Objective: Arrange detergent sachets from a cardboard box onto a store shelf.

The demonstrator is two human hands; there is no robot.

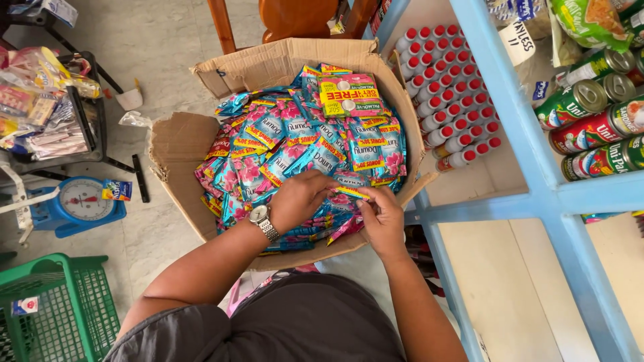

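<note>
An open cardboard box (181, 144) in front of me holds several blue and pink sachets (295, 144) piled loosely, with a pink and yellow pack (349, 94) on top at the far side. My left hand (298, 198), with a metal wristwatch (263, 222), rests on the sachets near the box's front edge, fingers curled on a strip of them. My right hand (381, 213) pinches the same strip of sachets (350, 193) from the right. Both hands meet over the pile's near side.
A light blue shelf frame (537, 194) stands to the right, holding small red-capped bottles (449, 87) and tin cans (597, 114). On the left floor are a blue scale (77, 204), a green basket (57, 308) and a rack of packets (47, 100). Wooden chair legs (221, 23) stand behind the box.
</note>
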